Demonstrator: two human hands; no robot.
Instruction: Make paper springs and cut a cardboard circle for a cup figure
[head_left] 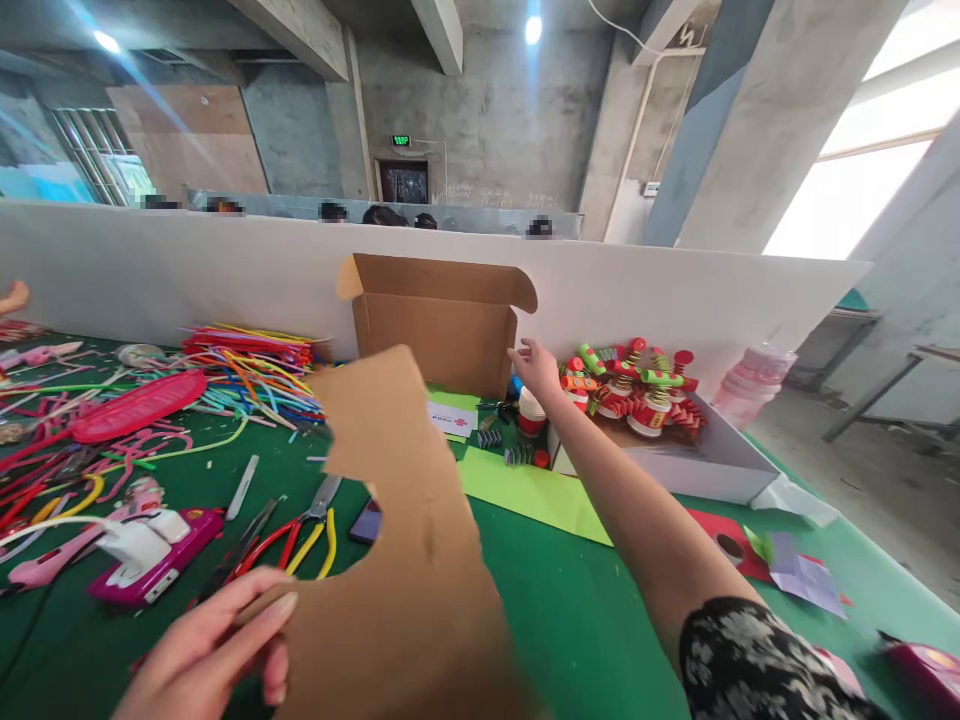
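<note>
My left hand (217, 640) grips a torn, irregular sheet of brown cardboard (420, 560) with a curved notch in its left side, pinched between thumb and fingers. The sheet hides part of the table. Stretched far forward, my right hand (537, 370) has its fingers apart at the right edge of an open brown cardboard box (435, 335), which stands against the white partition. Whether the fingertips touch the box, I cannot tell. Just below that hand are a paper cup (532, 412) and several dark coiled pieces (517, 455). A green paper sheet (532, 492) lies in front.
A white box (675, 470) of red and green spring-like figures stands right. At left lie pipe cleaners (255, 370), a red basket-like piece (139, 405), pliers (319, 510) and a magenta power strip (157, 560). A white partition (637, 285) runs behind; another person's hand (13, 297) shows far left.
</note>
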